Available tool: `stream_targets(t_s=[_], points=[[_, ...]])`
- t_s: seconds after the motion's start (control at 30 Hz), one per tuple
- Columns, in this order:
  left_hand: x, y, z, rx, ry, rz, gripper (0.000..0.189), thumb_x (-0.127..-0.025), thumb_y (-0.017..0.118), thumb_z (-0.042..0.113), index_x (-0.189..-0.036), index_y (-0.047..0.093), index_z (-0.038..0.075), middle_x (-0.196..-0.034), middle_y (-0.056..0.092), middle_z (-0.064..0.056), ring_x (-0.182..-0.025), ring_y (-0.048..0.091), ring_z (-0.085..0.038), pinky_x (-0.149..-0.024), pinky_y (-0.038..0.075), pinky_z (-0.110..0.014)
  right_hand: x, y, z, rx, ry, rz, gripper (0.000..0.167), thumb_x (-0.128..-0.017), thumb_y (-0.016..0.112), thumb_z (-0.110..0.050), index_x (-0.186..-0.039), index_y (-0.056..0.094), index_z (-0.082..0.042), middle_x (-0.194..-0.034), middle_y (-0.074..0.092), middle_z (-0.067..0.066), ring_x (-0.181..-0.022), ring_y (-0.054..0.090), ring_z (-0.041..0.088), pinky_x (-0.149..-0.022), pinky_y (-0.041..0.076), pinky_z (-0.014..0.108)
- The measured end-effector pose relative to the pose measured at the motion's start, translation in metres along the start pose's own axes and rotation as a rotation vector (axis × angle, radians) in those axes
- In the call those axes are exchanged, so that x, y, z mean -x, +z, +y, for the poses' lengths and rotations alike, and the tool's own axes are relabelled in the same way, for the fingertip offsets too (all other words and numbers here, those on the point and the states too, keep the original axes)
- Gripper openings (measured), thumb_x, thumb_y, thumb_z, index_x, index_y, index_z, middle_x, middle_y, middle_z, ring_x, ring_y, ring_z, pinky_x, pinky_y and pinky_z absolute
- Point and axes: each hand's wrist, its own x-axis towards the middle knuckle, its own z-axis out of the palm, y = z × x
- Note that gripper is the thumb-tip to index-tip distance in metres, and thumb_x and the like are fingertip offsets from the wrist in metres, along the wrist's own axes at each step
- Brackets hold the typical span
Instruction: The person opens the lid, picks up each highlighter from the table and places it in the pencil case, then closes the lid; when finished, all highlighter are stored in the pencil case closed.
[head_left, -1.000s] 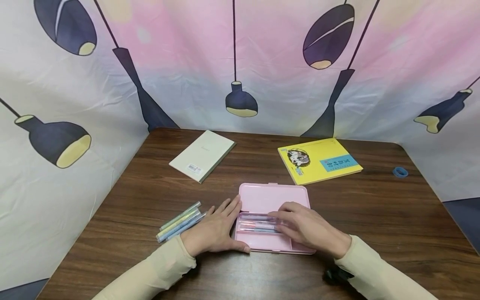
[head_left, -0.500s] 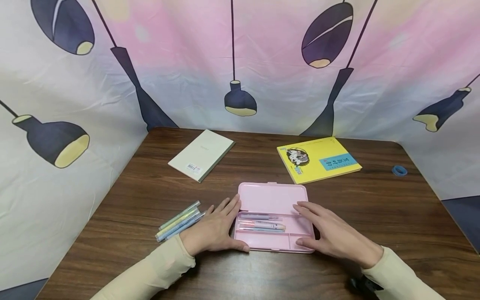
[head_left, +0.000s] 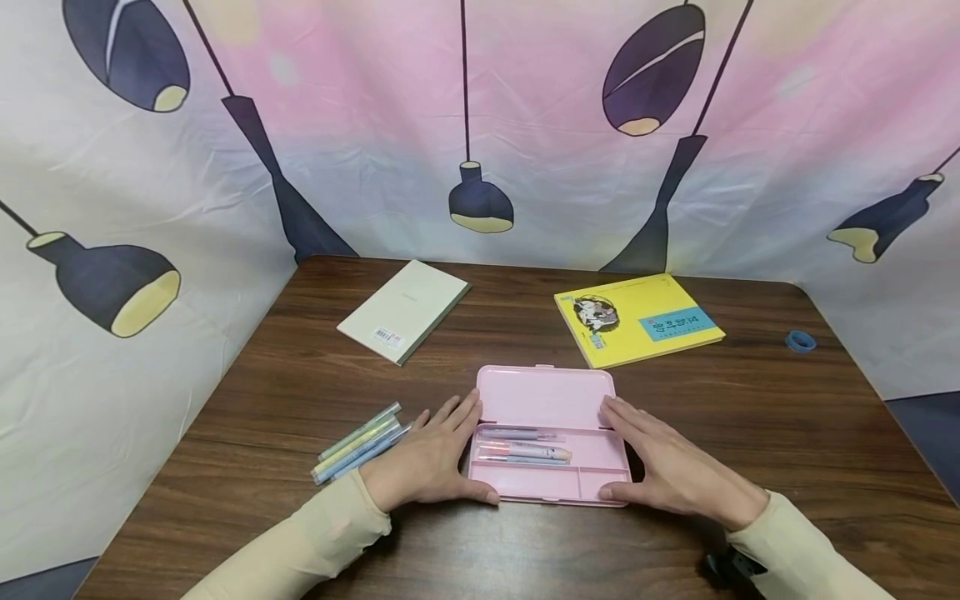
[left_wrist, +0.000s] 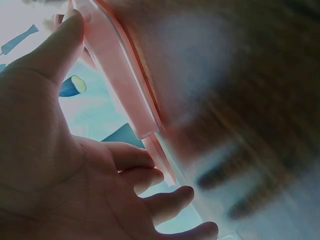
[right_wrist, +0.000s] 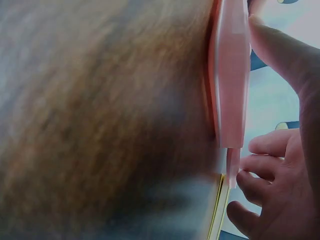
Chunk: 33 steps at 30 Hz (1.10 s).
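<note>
Fingers on both hands are pretty straight, with the thumbs spread well away from them, and neither has a grip on anything. Left hand (head_left: 431,462) is along the left side of the pink case (head_left: 543,483), thumb at its near left corner, fingertips up by the lid (head_left: 546,396). Right hand (head_left: 671,467) kinda mirrors it: thumb at the near right corner, fingertips by the lid's right edge.

The case sits flat just below the middle of the frame, lid folded back away from the person. A few pens (head_left: 528,451) lie sideways in the left part of its long rear compartment; in front there's a wide slot plus a small one on the right.

Just left of the left hand is a bunch of markers (head_left: 356,446), side by side on a slant. Further out on the wood table (head_left: 750,408): pale notebook (head_left: 403,312) upper left of the case, yellow book (head_left: 637,323) upper right, blue ring (head_left: 800,342) over at the right. Behind it all hangs a lamp-print cloth (head_left: 547,75).
</note>
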Motion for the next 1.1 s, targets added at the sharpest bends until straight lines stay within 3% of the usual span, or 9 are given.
stream_targets(t_s=[0.2, 0.5, 0.83, 0.97, 1.1], points=[[0.0, 0.0, 0.001, -0.01, 0.0, 0.002, 0.124, -0.071, 0.068, 0.079, -0.16, 0.019, 0.009, -0.168, 0.009, -0.006, -0.151, 0.017, -0.034, -0.115, 0.021, -0.064, 0.001, 0.003, 0.003, -0.01, -0.006, -0.007, 0.107, -0.077, 0.066, -0.075, -0.153, 0.039, -0.005, -0.161, 0.031, 0.011, -0.149, 0.028, 0.028, -0.12, 0.01, 0.021], [0.001, -0.001, 0.001, -0.038, -0.006, 0.004, 0.124, -0.071, 0.067, 0.081, -0.16, 0.019, 0.009, -0.168, 0.01, -0.006, -0.151, 0.017, -0.034, -0.116, 0.021, -0.062, -0.002, 0.006, 0.004, -0.038, 0.008, -0.023, 0.103, -0.079, 0.065, -0.073, -0.153, 0.04, -0.006, -0.161, 0.031, 0.012, -0.148, 0.028, 0.03, -0.116, 0.025, 0.051], [0.006, -0.005, 0.002, -0.07, 0.018, 0.02, 0.116, -0.076, 0.061, 0.08, -0.159, 0.024, 0.009, -0.167, 0.015, -0.007, -0.152, 0.015, -0.031, -0.119, 0.018, -0.057, -0.003, 0.006, 0.007, -0.058, 0.003, -0.041, 0.103, -0.08, 0.062, -0.075, -0.153, 0.038, -0.006, -0.161, 0.03, 0.014, -0.149, 0.027, 0.031, -0.117, 0.024, 0.052], [0.015, -0.011, 0.004, -0.035, 0.036, 0.09, 0.101, -0.082, 0.065, 0.07, -0.156, 0.033, 0.008, -0.164, 0.024, -0.009, -0.151, 0.021, -0.031, -0.118, 0.022, -0.056, -0.003, 0.005, 0.007, -0.055, 0.001, -0.044, 0.104, -0.08, 0.061, -0.076, -0.153, 0.038, -0.006, -0.162, 0.029, 0.014, -0.149, 0.026, 0.031, -0.117, 0.024, 0.052], [0.028, -0.015, 0.0, -0.001, 0.076, 0.232, 0.083, -0.085, 0.075, 0.051, -0.148, 0.047, 0.005, -0.157, 0.039, -0.011, -0.145, 0.035, -0.033, -0.114, 0.031, -0.055, -0.003, 0.005, 0.007, -0.052, -0.018, -0.032, 0.103, -0.081, 0.06, -0.075, -0.153, 0.038, -0.005, -0.161, 0.03, 0.016, -0.148, 0.028, 0.033, -0.116, 0.026, 0.054]])
